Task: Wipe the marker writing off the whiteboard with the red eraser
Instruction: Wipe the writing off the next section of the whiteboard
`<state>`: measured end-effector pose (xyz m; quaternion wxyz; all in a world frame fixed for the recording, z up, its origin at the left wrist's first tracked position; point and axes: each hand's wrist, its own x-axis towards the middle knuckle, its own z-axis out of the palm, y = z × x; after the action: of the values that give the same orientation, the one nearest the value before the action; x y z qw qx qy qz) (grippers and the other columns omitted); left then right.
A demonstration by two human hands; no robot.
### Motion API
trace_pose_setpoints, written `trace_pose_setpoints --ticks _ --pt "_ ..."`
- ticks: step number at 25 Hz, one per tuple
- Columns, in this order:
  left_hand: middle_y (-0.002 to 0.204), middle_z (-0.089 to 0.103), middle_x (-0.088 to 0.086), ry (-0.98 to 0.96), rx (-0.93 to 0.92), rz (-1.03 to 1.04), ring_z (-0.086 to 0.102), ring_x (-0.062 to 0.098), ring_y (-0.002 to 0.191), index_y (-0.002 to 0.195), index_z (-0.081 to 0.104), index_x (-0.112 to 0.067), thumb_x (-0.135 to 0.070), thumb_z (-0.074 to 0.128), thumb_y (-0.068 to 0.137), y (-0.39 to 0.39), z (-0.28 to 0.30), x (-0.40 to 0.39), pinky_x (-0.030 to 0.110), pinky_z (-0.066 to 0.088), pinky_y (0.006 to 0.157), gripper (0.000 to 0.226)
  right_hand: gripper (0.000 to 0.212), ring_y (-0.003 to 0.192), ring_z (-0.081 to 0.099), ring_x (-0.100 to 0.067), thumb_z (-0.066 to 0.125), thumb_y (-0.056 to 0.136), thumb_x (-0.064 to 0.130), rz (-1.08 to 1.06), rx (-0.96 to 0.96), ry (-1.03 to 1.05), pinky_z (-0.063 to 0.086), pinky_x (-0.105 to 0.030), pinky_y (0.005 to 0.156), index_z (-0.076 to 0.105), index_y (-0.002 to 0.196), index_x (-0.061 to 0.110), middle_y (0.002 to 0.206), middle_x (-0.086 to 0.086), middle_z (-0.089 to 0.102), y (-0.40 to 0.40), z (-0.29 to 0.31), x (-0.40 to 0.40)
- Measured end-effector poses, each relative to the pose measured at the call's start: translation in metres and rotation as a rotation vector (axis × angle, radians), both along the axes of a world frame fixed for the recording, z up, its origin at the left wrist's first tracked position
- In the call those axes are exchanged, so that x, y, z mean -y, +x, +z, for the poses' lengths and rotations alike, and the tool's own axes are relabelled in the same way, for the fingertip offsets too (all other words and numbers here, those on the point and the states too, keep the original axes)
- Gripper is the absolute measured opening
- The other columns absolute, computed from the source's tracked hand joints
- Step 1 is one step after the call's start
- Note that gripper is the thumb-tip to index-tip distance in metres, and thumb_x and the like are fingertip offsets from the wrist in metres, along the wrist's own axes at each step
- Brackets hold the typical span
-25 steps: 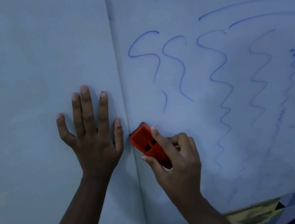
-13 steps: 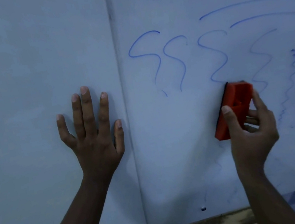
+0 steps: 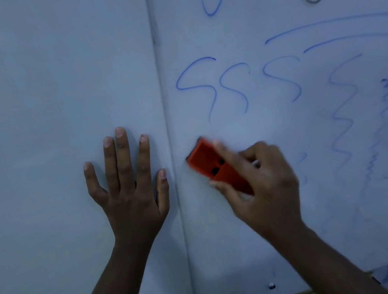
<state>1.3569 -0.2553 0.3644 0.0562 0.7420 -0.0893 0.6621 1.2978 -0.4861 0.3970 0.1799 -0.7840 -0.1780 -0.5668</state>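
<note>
Red eraser [image 3: 213, 165], somewhat blurred, slants up-left in right hand [image 3: 261, 184].

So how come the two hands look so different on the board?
The left hand lies flat with fingers spread and straight; the right hand has its fingers curled. The left hand holds nothing, while the right hand grips the red eraser. The left hand looks sharp; the right hand is blurred. Both are at the whiteboard, either side of its seam.

Left hand [image 3: 128, 192] flat on whiteboard [image 3: 36, 96], left of seam [image 3: 166, 125]; right hand [image 3: 259, 187] with eraser [image 3: 214, 166] just right, below marker writing [image 3: 236, 82].
</note>
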Motion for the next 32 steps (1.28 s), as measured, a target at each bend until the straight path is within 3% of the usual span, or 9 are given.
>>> trace_pose_setpoints --ticks 4,6,8,13,18,22,27,32 --pt "0.172 0.027 0.02 -0.004 0.006 0.007 0.014 0.029 0.164 0.167 0.032 -0.015 -0.036 0.047 0.11 0.0 -0.001 0.0 0.063 0.012 0.128 0.062 0.068 0.087 0.059 -0.027 0.078 0.088 0.049 -0.05 0.064 0.402 0.056 -0.047 0.077 0.056 0.149 0.03 0.098 -0.006 0.05 0.012 0.055 0.045" --pt "0.171 0.027 0.02 -0.005 0.009 0.005 0.014 0.029 0.164 0.167 0.032 -0.015 -0.036 0.047 0.11 0.0 0.0 0.001 0.062 0.012 0.128 0.062 0.069 0.088 0.059 -0.026 0.078 0.089 0.049 -0.038 0.062 0.502 0.058 -0.049 0.077 0.054 0.15 0.028 0.1 -0.005 0.048 0.014 0.064 0.051" --pt "0.171 0.027 0.02 -0.003 0.012 -0.001 0.014 0.029 0.164 0.167 0.031 -0.015 -0.035 0.047 0.11 0.0 0.0 0.001 0.063 0.012 0.127 0.063 0.068 0.086 0.057 -0.029 0.077 0.089 0.046 -0.053 0.069 0.418 0.055 -0.048 0.079 0.055 0.15 0.024 0.097 -0.006 0.047 0.012 0.055 0.038" --pt "0.172 0.024 0.019 0.004 0.01 0.005 0.015 0.031 0.164 0.168 0.027 -0.016 -0.037 0.047 0.11 0.002 -0.001 0.0 0.062 0.011 0.129 0.065 0.062 0.08 0.052 -0.027 0.078 0.091 0.045 0.008 0.026 -0.112 0.049 -0.044 0.066 0.061 0.144 0.019 0.093 -0.009 0.058 0.006 -0.001 -0.008" --pt "0.172 0.024 0.019 0.006 0.008 0.003 0.015 0.031 0.164 0.167 0.03 -0.015 -0.037 0.047 0.11 0.002 -0.001 0.0 0.063 0.011 0.128 0.064 0.061 0.078 0.053 -0.025 0.074 0.092 0.052 -0.01 0.053 -0.237 0.049 -0.041 0.064 0.062 0.144 0.022 0.092 -0.007 0.06 0.006 0.012 0.002" --pt "0.171 0.029 0.019 -0.001 -0.004 -0.018 0.021 0.032 0.162 0.165 0.037 -0.014 -0.036 0.05 0.109 -0.003 0.001 0.001 0.065 0.018 0.125 0.061 0.066 0.083 0.053 -0.026 0.075 0.089 0.054 -0.099 0.088 -0.011 0.044 -0.036 0.068 0.059 0.147 0.027 0.093 -0.005 0.054 0.01 0.05 0.034" --pt "0.167 0.039 0.015 -0.07 0.057 -0.07 0.031 0.032 0.157 0.159 0.046 -0.011 -0.033 0.056 0.104 -0.018 0.048 -0.001 0.065 0.025 0.119 0.06 0.069 0.083 0.058 -0.025 0.075 0.09 0.053 -0.085 0.125 0.393 0.057 -0.049 0.073 0.054 0.151 0.026 0.098 -0.007 0.048 0.02 0.104 0.103" --pt "0.173 0.025 0.017 -0.062 0.124 -0.081 0.019 0.035 0.162 0.166 0.031 -0.011 -0.031 0.044 0.111 -0.014 0.142 -0.003 0.064 0.016 0.125 0.06 0.07 0.08 0.053 -0.028 0.074 0.09 0.05 -0.063 0.145 0.377 0.052 -0.047 0.075 0.055 0.15 0.021 0.093 -0.007 0.045 0.022 0.103 0.058"
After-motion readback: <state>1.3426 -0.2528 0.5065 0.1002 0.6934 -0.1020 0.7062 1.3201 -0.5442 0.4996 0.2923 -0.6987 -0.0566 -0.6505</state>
